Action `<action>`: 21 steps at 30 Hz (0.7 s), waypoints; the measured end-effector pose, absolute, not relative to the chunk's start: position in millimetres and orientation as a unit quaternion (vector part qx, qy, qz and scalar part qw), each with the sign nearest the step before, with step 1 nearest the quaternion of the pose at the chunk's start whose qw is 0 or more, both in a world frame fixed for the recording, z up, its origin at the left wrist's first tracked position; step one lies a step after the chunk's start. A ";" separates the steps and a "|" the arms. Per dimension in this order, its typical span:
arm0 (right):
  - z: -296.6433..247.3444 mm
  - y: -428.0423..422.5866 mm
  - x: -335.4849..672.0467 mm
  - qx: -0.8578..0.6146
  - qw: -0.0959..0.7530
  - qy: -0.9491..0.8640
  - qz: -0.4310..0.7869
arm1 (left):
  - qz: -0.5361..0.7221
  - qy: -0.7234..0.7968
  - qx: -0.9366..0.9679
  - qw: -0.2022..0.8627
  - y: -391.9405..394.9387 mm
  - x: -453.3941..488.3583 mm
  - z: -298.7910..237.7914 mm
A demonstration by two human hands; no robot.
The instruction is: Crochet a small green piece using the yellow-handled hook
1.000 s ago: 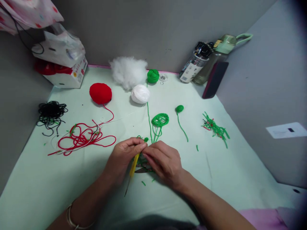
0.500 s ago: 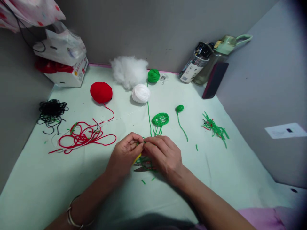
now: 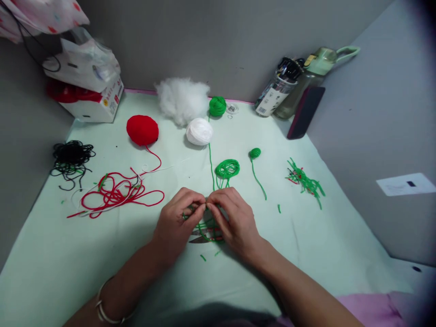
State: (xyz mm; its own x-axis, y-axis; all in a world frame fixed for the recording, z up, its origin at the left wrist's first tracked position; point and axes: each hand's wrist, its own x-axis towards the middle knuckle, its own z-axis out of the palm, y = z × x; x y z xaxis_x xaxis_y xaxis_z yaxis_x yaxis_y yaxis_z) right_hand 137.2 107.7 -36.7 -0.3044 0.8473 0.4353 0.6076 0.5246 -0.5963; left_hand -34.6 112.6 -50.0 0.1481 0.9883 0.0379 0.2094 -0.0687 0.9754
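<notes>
Meeting at the fingertips near the middle of the worktop (image 3: 327,254), the left hand (image 3: 179,220) and right hand (image 3: 235,218) work close above the surface. The left grip is a pinch, thumb against forefinger, with green yarn (image 3: 185,215) caught among its curled fingers. The right grip is pressed together too, thumb to forefinger at the same spot; what lies between those tips is hidden. A bangle (image 3: 99,309) circles the left wrist.

Below the hands lie scissors (image 3: 198,240), their blades pointing left and loose green strands crossing over them; the right hand hides part of them. Short green snippets sit just nearer the person.

Beyond the hands, a flat green coil (image 3: 227,168) trails strands toward the right hand. A green line also runs back past the white ball (image 3: 199,131) toward the green ball (image 3: 217,106), which rests beside the fluffy white stuffing (image 3: 182,101). To the coil's right is a small stitched green piece (image 3: 255,153) with a tail of yarn, and further right a heap of mostly green clippings (image 3: 304,180).

On the left side are the red ball (image 3: 142,130), a loose red tangle (image 3: 117,197) mixed with white thread, and a black tangle (image 3: 73,153). At the back right, a phone (image 3: 306,113) leans upright near the bottle (image 3: 313,81) and the pen holder (image 3: 270,97).
</notes>
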 end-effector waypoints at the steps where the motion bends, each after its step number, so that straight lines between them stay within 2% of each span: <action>1: -36.7 107.8 137.4 -0.469 0.372 -0.779 0.186 | 0.420 0.496 0.611 0.452 112.7 -35.2 -49.8; 6: -33.4 109.0 138.9 -0.523 0.360 -0.699 0.329 | 0.414 0.474 0.675 0.385 112.2 -39.7 -50.7; 11: -27.8 112.6 142.0 -0.552 0.341 -0.553 0.523 | 0.381 0.422 0.793 0.219 113.5 -47.3 -53.3; 14: -28.3 115.3 144.5 -0.539 0.323 -0.464 0.624 | 0.381 0.381 0.825 0.167 114.4 -52.3 -55.0; 17: -30.1 116.5 145.9 -0.530 0.319 -0.417 0.666 | 0.395 0.353 0.835 0.148 115.1 -55.8 -57.3; 21: -28.6 115.7 145.0 -0.544 0.305 -0.418 0.660 | 0.413 0.333 0.838 0.129 116.0 -56.6 -61.4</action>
State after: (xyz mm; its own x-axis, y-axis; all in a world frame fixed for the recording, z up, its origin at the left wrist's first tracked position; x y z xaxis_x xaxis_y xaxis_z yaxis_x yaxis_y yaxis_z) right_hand 145.0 115.7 -28.6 -0.2215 0.8580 -0.4635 0.0529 -0.4640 -0.8843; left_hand -56.6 116.0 -61.4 0.4368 0.6647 0.6062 0.4514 -0.7448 0.4914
